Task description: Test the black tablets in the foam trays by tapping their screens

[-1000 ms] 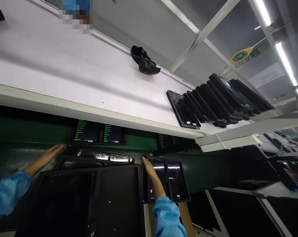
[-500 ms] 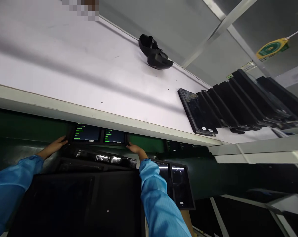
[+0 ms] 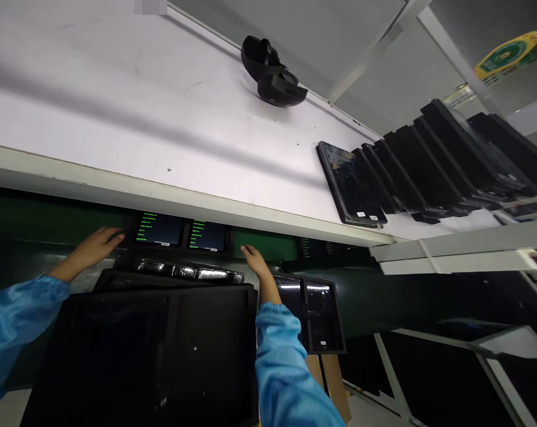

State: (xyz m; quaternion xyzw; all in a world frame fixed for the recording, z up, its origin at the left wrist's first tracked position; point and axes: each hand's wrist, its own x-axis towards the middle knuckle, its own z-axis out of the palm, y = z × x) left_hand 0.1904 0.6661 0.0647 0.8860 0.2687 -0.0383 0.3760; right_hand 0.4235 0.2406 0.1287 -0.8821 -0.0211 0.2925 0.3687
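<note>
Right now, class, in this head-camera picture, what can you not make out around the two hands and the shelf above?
All in the head view:
Green text on the two small lit black screens: too small to read.
Left hand: dim under the long white shelf; contact with the screens' frame unclear.
Right hand: palm turned away, touch unclear.
Round green-and-yellow hanging sign: blurred, lettering unreadable.
</note>
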